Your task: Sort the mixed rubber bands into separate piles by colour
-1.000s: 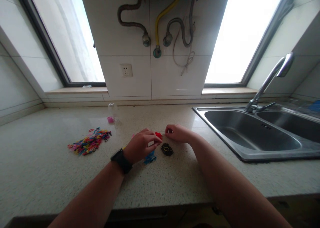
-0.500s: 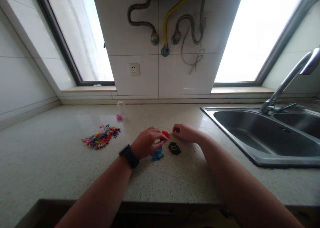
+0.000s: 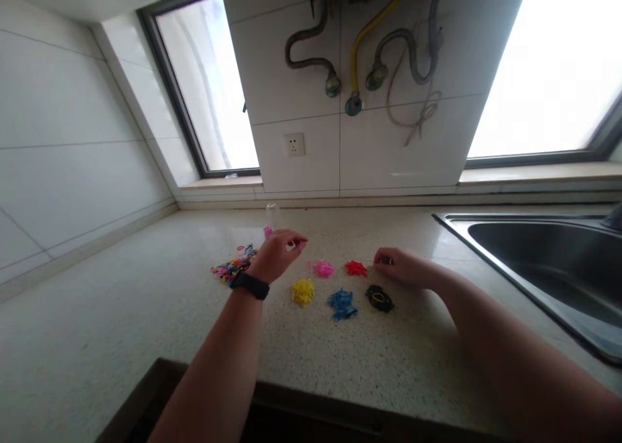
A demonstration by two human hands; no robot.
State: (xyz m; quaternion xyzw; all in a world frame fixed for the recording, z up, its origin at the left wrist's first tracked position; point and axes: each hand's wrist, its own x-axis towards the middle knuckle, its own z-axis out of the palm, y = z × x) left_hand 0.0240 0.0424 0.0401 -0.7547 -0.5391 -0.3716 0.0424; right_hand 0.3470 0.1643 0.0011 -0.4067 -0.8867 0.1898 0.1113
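Now the left hand (image 3: 276,256) is hovering, fingers loosely open, beside the mixed band pile (image 3: 233,266) at mid-frame; the right hand (image 3: 403,266) is resting curled just right of the red bands (image 3: 356,269), grip unclear.

head-worn, facing down, near countertop (image 3: 121,313)
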